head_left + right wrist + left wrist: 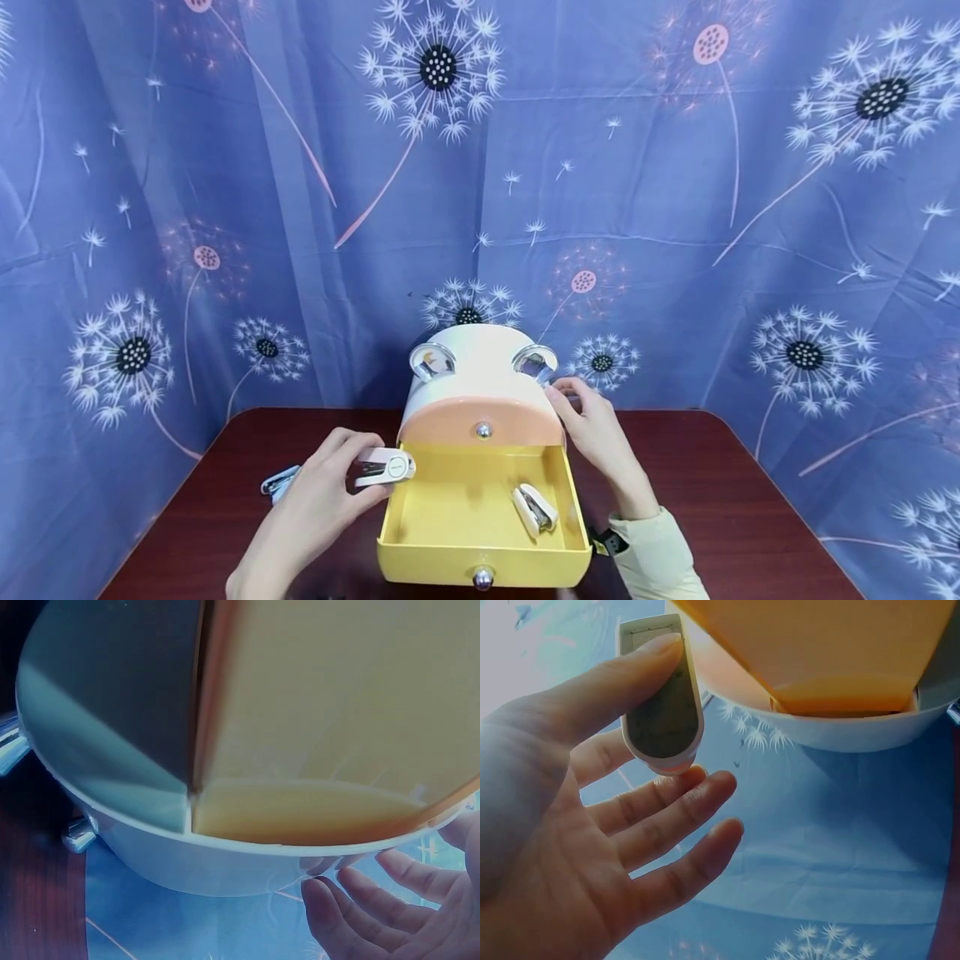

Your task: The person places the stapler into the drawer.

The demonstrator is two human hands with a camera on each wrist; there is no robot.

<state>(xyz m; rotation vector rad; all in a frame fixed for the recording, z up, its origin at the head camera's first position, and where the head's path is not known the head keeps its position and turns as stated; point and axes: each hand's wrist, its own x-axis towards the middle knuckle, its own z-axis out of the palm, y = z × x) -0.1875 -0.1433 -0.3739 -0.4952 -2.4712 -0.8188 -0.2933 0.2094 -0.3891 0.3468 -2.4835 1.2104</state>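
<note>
A white box with two round silver-rimmed eyes [480, 354] stands on the table, its yellow drawer [483, 560] pulled out. Inside the drawer, toward the right, lies a small white stapler [536, 510]. My left hand [322, 492] pinches another small white stapler [385, 467] between thumb and fingers, beside the drawer's left wall. The left wrist view shows this stapler's dark underside [662, 712], with the other fingers spread below. My right hand [596, 429] touches the right side of the box; in the right wrist view its fingers [375, 915] rest against the outer wall.
A light blue stapler [280, 482] lies on the dark red tabletop [720, 500], partly hidden behind my left hand. A small black and yellow object [609, 542] shows near my right sleeve. Behind the table hangs a blue dandelion-print curtain [660, 192].
</note>
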